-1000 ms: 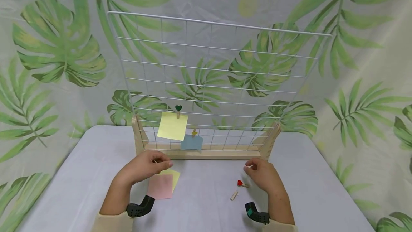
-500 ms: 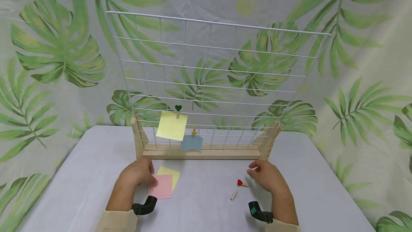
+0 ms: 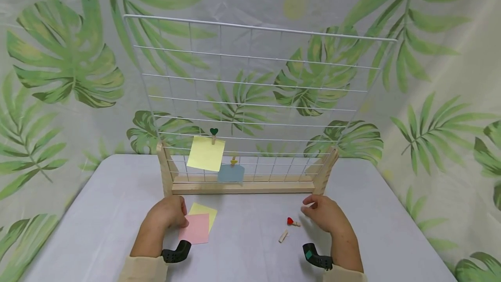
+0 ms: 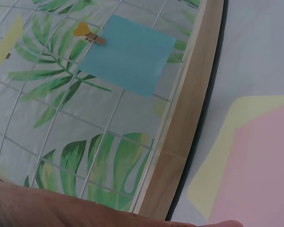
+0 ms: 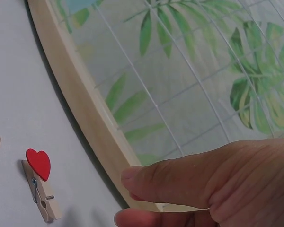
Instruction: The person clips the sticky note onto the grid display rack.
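Taking up the pink note (image 3: 196,230), toward the table (image 3: 98,216)'s left edge, seems in hand: the left hand (image 3: 167,212), narrowly parted, is beside it; the right hand (image 3: 325,215), narrow, holds nothing. Next calls for 1 light pinch.

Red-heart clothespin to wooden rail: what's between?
Only bare tablecloth between clothespin and rail, in head and right wrist views; right hand is off to the side.

Left grip (image 3: 168,211) arched downward, right grip (image 3: 322,213) loosely curled
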`<state>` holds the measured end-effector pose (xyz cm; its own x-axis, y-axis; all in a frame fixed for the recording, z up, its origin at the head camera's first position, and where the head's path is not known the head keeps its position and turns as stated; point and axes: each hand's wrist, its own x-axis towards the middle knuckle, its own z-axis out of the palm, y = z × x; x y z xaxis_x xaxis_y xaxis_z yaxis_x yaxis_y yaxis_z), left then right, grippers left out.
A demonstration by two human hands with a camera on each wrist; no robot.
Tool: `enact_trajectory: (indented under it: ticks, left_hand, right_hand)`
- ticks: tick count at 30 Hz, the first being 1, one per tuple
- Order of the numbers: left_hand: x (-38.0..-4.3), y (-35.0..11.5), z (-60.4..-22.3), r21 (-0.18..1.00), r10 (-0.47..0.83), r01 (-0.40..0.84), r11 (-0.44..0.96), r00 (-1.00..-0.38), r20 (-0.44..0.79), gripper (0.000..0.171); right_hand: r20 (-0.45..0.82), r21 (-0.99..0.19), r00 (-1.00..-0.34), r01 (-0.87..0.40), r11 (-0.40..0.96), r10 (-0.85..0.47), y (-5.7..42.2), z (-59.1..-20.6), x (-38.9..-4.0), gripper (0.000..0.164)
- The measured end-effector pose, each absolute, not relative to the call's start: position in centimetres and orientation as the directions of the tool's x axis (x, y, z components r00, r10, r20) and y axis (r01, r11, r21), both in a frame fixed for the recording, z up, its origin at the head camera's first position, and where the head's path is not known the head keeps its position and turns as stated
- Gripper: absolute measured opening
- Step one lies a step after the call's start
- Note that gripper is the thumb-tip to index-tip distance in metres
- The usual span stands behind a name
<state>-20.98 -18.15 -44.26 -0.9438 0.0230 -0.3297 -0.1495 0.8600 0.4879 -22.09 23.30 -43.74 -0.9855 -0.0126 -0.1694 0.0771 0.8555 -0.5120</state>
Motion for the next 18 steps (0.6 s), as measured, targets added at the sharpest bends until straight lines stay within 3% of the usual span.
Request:
enact_trajectory:
  ticks: [18]
  left_hand:
    - [-21.2,-18.4,-44.4,0.528,0.043,-0.146,0.837,-0.943,-0.331,0.021]
  right_hand:
    - [-0.197,-0.557,-0.977,0.047,0.829,-0.078,20.9,-45.7,-22.1,0.008]
